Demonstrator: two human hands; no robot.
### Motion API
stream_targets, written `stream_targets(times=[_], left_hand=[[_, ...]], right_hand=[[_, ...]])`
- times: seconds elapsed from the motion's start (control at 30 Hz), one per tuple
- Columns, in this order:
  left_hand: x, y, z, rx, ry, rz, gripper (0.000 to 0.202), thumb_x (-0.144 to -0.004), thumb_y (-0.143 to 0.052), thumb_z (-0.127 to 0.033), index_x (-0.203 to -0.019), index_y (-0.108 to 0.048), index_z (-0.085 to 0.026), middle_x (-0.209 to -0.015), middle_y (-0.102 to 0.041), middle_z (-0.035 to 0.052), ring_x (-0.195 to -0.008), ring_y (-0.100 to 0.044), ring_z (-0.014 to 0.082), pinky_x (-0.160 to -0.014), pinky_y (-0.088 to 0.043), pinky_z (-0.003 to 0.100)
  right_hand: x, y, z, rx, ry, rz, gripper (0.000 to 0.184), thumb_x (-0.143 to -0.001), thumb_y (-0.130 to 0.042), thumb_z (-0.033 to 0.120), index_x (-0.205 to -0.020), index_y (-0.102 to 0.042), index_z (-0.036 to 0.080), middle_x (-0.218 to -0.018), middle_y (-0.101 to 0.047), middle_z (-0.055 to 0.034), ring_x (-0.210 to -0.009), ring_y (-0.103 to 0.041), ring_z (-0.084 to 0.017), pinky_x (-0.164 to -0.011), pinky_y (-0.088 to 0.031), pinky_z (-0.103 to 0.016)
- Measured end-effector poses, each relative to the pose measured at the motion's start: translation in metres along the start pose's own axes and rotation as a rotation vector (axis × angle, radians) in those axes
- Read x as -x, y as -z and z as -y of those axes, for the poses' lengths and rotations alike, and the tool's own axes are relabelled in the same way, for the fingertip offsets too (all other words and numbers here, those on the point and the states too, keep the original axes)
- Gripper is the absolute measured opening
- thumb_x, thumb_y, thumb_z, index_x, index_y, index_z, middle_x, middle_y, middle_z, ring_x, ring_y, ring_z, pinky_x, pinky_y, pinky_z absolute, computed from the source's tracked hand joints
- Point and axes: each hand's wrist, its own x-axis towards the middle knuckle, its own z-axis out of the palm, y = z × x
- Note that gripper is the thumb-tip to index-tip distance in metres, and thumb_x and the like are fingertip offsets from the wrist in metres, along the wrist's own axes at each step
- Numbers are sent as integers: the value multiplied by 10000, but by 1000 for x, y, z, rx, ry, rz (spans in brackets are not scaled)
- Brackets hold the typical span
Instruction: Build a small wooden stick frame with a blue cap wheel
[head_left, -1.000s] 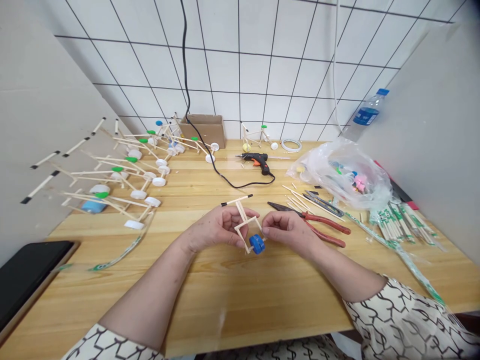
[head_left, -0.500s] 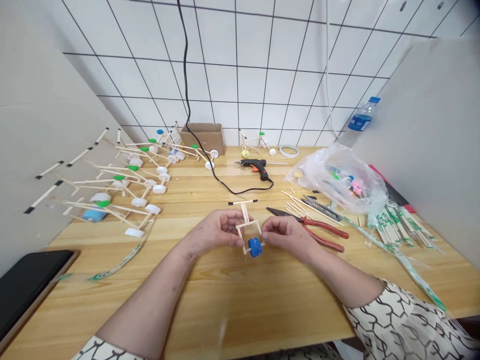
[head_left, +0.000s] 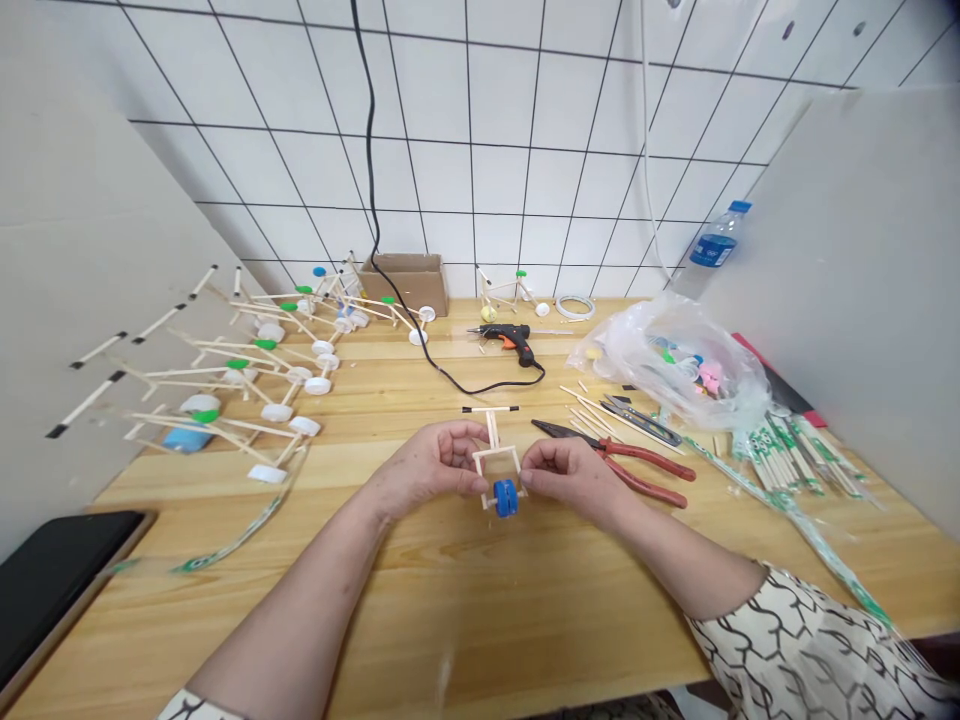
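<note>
Both my hands hold a small stick frame (head_left: 495, 440) just above the wooden table (head_left: 465, 600), at its middle. The frame is made of thin pale sticks with a black-tipped crossbar on top and a blue bottle cap (head_left: 505, 496) as a wheel at the bottom. My left hand (head_left: 427, 468) pinches the frame's left side with curled fingers. My right hand (head_left: 570, 476) pinches its right side near the cap.
Several finished stick-and-cap models (head_left: 262, 370) lie at the left. A glue gun (head_left: 510, 338) with its black cord, red-handled pliers (head_left: 630, 462), loose sticks (head_left: 787, 450), a plastic bag of caps (head_left: 675, 360), a cardboard box (head_left: 405, 280) and a water bottle (head_left: 712, 250) are behind and right. A dark phone (head_left: 52, 580) lies near left.
The frame has turned so its crossbar is now level and the cap faces me more squarely. My hands have stayed in place on it; the view has tilted up a little.
</note>
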Motion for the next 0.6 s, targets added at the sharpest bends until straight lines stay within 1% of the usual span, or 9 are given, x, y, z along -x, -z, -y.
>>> stream_targets(times=[0.13,0.2,0.37,0.6], left_hand=[[-1,1,0,-7,-30,-26,509,-499,-807,-152,-913,-512,-144,-608,-636,-28,-509,-574,91,-528,-445,202],[-1,0,-1,-14,-39,-44,490,-501,-806,-161,-880,-496,-149,-588,-623,-40,-487,-556,82,-506,-437,195],[0,-3,-2,-60,-40,-73,435,-492,-816,-194,-790,-505,-136,-584,-610,-39,-486,-549,77,-488,-433,191],[1,-1,-1,-90,-39,-92,408,-530,-806,-230,-814,-532,-127,-595,-615,-29,-506,-553,82,-509,-439,206]], right_hand=[[0,0,-1,-6,-25,-10,243,-620,-677,359,-622,-562,145,-527,-490,38,-486,-381,-74,-474,-265,-220],[-1,0,-2,0,-32,-18,237,-623,-672,356,-624,-562,146,-525,-490,36,-486,-385,-77,-473,-263,-222],[-2,0,-5,28,-40,-17,214,-640,-645,338,-633,-562,140,-532,-489,32,-489,-379,-75,-472,-267,-221],[-7,0,-12,79,-44,-21,201,-653,-648,326,-640,-589,134,-530,-515,24,-485,-397,-73,-463,-278,-210]])
